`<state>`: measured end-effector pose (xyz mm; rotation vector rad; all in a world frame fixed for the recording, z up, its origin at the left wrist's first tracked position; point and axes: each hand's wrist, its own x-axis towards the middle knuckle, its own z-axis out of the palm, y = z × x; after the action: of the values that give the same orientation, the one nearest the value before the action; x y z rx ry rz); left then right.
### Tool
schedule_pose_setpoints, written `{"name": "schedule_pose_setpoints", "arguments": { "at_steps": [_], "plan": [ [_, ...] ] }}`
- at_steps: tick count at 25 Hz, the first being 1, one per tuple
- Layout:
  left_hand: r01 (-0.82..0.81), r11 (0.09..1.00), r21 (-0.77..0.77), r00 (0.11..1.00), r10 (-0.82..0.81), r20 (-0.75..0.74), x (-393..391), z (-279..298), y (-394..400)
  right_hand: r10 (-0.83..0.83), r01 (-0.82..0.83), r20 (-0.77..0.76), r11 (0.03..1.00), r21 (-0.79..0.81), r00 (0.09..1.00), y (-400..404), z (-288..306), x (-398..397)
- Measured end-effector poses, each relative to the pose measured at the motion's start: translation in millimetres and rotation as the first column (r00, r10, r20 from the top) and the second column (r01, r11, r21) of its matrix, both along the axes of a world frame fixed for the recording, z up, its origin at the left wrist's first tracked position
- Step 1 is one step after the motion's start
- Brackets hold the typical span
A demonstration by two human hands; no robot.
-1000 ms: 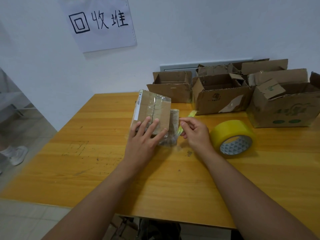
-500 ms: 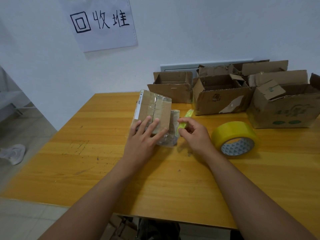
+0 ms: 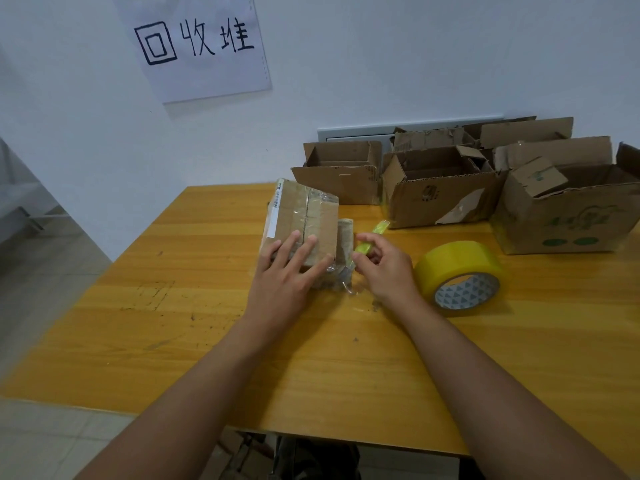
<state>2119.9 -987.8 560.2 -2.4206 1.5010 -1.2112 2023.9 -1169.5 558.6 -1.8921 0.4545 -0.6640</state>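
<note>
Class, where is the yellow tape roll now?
In the head view the tape roll lies on the table, right of centre, beside the right hand and in front of the open boxes.

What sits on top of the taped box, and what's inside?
The left hand lies flat on the taped cardboard box, over clear tape along its seam. Its closed flaps hide the contents. The right hand holds a yellow-green cutter beside it.

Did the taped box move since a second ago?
No. The taped box stays under the left hand, just in front of the open box by the wall; the right hand holds a green cutter beside it.
</note>
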Motion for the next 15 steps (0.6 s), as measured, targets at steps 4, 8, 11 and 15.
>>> {"name": "schedule_pose_setpoints", "arguments": {
  "at_steps": [4, 8, 11, 15],
  "plan": [
    [-0.021, 1.0, 0.002, 1.0, 0.021, -0.005, 0, -2, -3, -0.053, 0.052, 0.03, 0.998, 0.02, 0.998, 5, 1, 0],
    [-0.099, 0.994, -0.038, 0.99, 0.094, -0.108, 4, -4, 10, -0.184, 0.182, 0.012, 0.977, 0.113, 0.983, -7, -1, 2],
    [-0.195, 0.979, -0.061, 0.958, 0.177, -0.226, 9, -5, 20, -0.191, 0.171, 0.042, 0.94, 0.295, 0.981, -15, 4, -3],
    [-0.229, 0.971, -0.064, 0.92, 0.195, -0.34, 12, -5, 20, -0.113, 0.093, 0.029, 0.914, 0.395, 0.993, -5, 3, -2]
  ]
}}
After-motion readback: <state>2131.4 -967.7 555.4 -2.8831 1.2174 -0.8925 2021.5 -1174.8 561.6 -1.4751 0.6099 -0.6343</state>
